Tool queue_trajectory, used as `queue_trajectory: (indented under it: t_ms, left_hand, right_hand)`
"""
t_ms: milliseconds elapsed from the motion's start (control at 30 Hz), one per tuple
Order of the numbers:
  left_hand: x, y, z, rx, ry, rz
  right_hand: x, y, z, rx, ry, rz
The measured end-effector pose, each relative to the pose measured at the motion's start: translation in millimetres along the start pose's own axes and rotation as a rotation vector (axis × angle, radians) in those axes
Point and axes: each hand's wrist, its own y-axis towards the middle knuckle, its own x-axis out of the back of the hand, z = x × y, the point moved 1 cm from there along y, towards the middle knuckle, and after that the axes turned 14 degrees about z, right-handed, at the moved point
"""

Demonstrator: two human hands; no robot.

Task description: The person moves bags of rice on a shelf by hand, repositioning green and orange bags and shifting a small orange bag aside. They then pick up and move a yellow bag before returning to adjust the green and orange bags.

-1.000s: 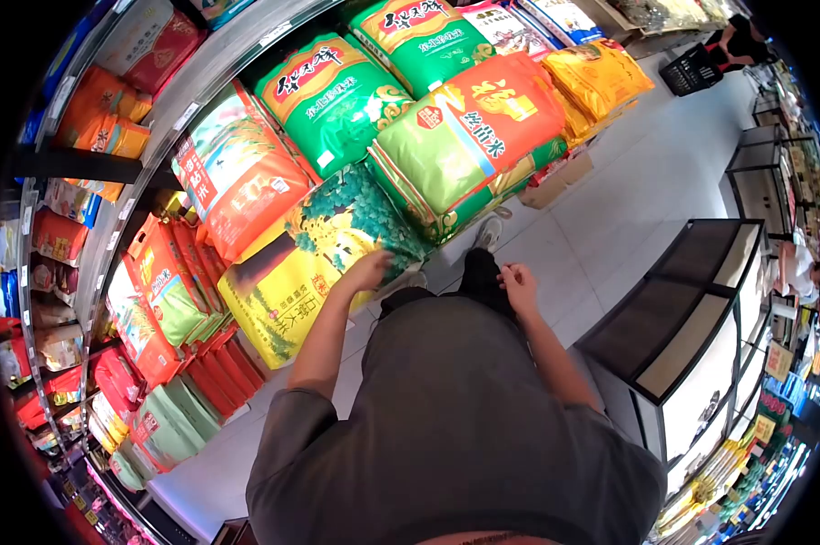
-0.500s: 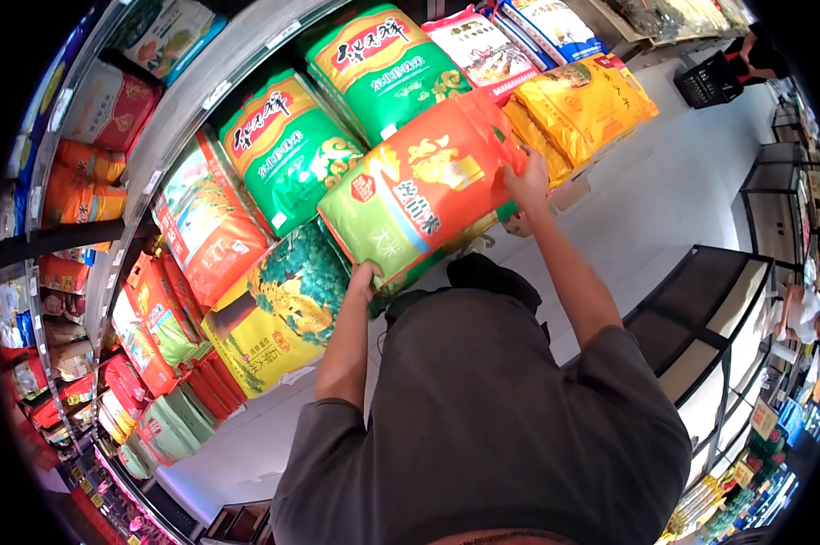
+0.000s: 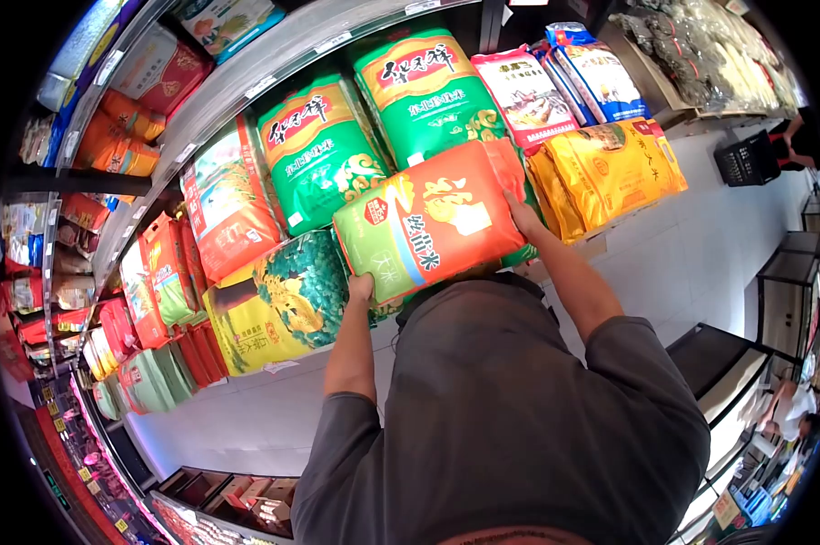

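Note:
An orange and green rice bag [image 3: 437, 218] lies in front of my body, its printed face up. My left hand [image 3: 361, 289] grips its lower left corner. On the right edge of the same bag, my right hand [image 3: 524, 218] is closed. Behind it stand two green rice bags [image 3: 319, 154] [image 3: 428, 95], partly covered by the held bag. Just left of my left hand is a yellow and green bag [image 3: 278, 304]. Yellow bags [image 3: 605, 177] are to the right of my right hand.
A red and white bag [image 3: 228, 200] and a pink and white bag [image 3: 523, 95] stand on the display. Shelving with price labels [image 3: 333, 43] runs behind. At the right are a black basket [image 3: 746, 162], dark racks [image 3: 714, 363] and other people.
The held bag has turned to lie more level and sits slightly lower against the green bags. Both hands have kept their hold on it. The camera view has shifted and turned.

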Motion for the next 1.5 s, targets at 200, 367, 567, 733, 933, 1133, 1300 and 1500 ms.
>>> queue_trajectory:
  t_ms: [200, 367, 567, 733, 933, 1133, 1300, 1500]
  left_hand:
    - [30.5, 89.7, 70.6, 0.311, -0.121, 0.314]
    - [6.2, 28.7, 9.3, 0.167, -0.19, 0.152]
    - [-7.9, -30.6, -22.0, 0.152, -0.09, -0.008]
    - [-5.0, -84.7, -18.2, 0.211, -0.048, -0.068]
    - [13.8, -83.6, 57.0, 0.279, -0.197, 0.214]
    - [21.1, -78.1, 77.7, 0.353, -0.198, 0.256]
    - [21.6, -92.1, 59.0, 0.423, -0.211, 0.31]
    - [7.4, -101.6, 56.6, 0.416, -0.145, 0.158]
  right_hand:
    - [11.5, 6.5, -2.9, -0.177, 0.032, 0.251]
    - [9.7, -14.7, 22.0, -0.198, -0.369, 0.075]
    - [8.1, -34.8, 21.8, -0.073, -0.621, -0.121]
    - [2.4, -54.3, -30.4, -0.046, -0.601, -0.075]
    - [-30.8, -161.9, -34.1, -0.179, -0.568, -0.052]
    - [-24.0, -133.9, -90.9, -0.139, -0.425, -0.04]
    - [3.2, -107.4, -62.5, 0.06, -0.239, 0.037]
    - [21.5, 12.0, -93.7, -0.038, -0.034, 0.11]
